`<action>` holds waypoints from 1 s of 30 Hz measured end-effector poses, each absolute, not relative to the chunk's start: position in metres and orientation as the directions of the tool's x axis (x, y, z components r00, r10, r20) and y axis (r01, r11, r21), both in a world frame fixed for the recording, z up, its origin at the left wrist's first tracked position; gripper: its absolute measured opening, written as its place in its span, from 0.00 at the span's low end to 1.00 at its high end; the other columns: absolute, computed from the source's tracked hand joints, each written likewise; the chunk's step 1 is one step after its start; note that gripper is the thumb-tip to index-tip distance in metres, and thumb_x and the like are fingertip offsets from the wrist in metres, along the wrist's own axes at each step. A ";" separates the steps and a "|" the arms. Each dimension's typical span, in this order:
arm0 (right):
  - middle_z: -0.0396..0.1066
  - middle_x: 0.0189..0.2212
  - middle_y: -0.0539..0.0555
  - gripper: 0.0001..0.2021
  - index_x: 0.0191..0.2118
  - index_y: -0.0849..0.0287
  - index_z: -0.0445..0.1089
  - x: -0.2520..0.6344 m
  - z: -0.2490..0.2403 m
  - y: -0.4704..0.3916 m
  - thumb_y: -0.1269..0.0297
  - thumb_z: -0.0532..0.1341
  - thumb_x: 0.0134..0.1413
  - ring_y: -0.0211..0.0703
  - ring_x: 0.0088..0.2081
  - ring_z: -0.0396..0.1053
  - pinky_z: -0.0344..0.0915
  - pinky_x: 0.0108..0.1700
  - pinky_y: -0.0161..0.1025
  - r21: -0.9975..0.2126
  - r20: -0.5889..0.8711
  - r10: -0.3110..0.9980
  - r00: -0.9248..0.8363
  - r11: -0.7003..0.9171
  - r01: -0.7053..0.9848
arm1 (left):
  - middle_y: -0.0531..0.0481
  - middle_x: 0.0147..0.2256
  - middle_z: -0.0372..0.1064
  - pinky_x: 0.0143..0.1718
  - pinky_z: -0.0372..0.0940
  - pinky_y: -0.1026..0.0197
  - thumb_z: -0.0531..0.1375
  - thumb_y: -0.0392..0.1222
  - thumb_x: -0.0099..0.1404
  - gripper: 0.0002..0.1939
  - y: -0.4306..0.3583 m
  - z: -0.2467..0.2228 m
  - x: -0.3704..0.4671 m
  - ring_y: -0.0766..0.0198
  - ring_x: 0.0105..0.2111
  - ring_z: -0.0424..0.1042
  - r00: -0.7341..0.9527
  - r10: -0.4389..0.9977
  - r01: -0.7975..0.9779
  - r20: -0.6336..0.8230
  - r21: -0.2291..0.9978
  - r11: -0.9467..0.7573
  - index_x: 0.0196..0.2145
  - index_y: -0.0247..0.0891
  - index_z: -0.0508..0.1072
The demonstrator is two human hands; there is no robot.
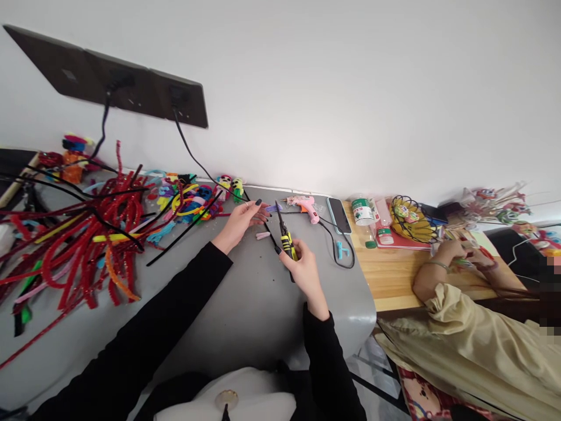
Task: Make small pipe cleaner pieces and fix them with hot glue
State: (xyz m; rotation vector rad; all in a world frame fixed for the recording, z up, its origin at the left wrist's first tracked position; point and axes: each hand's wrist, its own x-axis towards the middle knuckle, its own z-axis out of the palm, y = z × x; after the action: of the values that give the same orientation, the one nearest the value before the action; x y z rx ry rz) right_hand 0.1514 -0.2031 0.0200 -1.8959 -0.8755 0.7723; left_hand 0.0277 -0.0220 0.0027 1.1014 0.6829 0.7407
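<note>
My left hand (245,221) pinches a short purple pipe cleaner piece (274,208) between thumb and fingertips, above the grey table mat. My right hand (301,264) is wrapped round a pair of long-nose pliers (286,241) with yellow and black handles. Their narrow dark tip points up and away, right beside the purple piece. I cannot tell whether the jaws touch it. A small pale pink piece (263,235) lies on the mat below my left fingers. Behind the pliers rests a pink glue gun (304,206), its black cord looping to the right.
Red and other coloured pipe cleaners (105,234) heap at the left, with small pipe cleaner dolls (224,183) along the wall. A phone (339,215) and a blue clip-like piece (342,250) lie right. Past them, a co-worker's hands (467,252) work over a wooden table (394,286).
</note>
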 end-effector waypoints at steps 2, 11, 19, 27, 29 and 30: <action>0.67 0.27 0.46 0.20 0.40 0.56 0.69 0.154 0.019 -0.203 0.46 0.66 0.49 0.38 0.28 0.59 0.57 0.32 0.36 -0.906 -0.173 0.817 0.550 -0.350 0.236 | 0.39 0.36 0.80 0.34 0.73 0.59 0.72 0.76 0.49 0.38 -0.024 0.003 0.029 0.57 0.32 0.76 0.581 0.806 -0.177 -0.111 0.950 0.259 0.38 0.36 0.80; 0.73 0.32 0.49 0.20 0.41 0.56 0.69 0.154 0.019 -0.202 0.47 0.67 0.47 0.39 0.30 0.63 0.59 0.33 0.36 -0.921 -0.180 0.824 0.537 -0.333 0.203 | 0.43 0.32 0.80 0.32 0.70 0.58 0.71 0.74 0.51 0.33 -0.026 0.005 0.031 0.56 0.30 0.75 0.520 0.854 -0.132 -0.024 0.985 0.109 0.31 0.39 0.79; 0.71 0.32 0.49 0.21 0.41 0.57 0.70 0.157 0.021 -0.202 0.46 0.67 0.48 0.38 0.29 0.61 0.58 0.33 0.36 -0.929 -0.196 0.826 0.529 -0.329 0.169 | 0.44 0.22 0.72 0.29 0.65 0.59 0.65 0.73 0.60 0.34 -0.027 0.004 0.029 0.60 0.24 0.69 0.464 0.883 -0.100 0.071 0.995 -0.028 0.17 0.40 0.70; 0.72 0.31 0.49 0.19 0.40 0.56 0.69 0.155 0.024 -0.203 0.47 0.66 0.48 0.38 0.29 0.61 0.58 0.33 0.37 -0.907 -0.191 0.828 0.527 -0.355 0.228 | 0.45 0.34 0.76 0.25 0.64 0.61 0.64 0.75 0.59 0.33 -0.032 0.006 0.031 0.58 0.28 0.72 0.455 0.885 -0.132 0.095 0.991 -0.038 0.40 0.40 0.75; 0.72 0.31 0.48 0.19 0.40 0.55 0.69 0.155 0.024 -0.203 0.48 0.66 0.48 0.38 0.28 0.61 0.58 0.32 0.36 -0.906 -0.179 0.831 0.526 -0.348 0.240 | 0.46 0.33 0.75 0.25 0.65 0.61 0.65 0.75 0.58 0.33 -0.032 0.007 0.032 0.58 0.28 0.73 0.478 0.874 -0.131 0.090 0.991 -0.030 0.41 0.40 0.75; 0.72 0.31 0.48 0.19 0.40 0.55 0.69 0.155 0.023 -0.203 0.48 0.66 0.48 0.38 0.28 0.61 0.58 0.32 0.36 -0.907 -0.175 0.833 0.525 -0.344 0.244 | 0.46 0.33 0.75 0.24 0.65 0.61 0.66 0.75 0.58 0.34 -0.033 0.007 0.032 0.57 0.28 0.74 0.492 0.866 -0.130 0.088 0.991 -0.027 0.41 0.40 0.75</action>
State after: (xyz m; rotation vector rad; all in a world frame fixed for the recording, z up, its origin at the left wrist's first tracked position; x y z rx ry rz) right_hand 0.1551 -0.2026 0.0229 -1.8585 -0.8884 0.8174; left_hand 0.0324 -0.0329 0.0066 1.3668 0.7094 0.9138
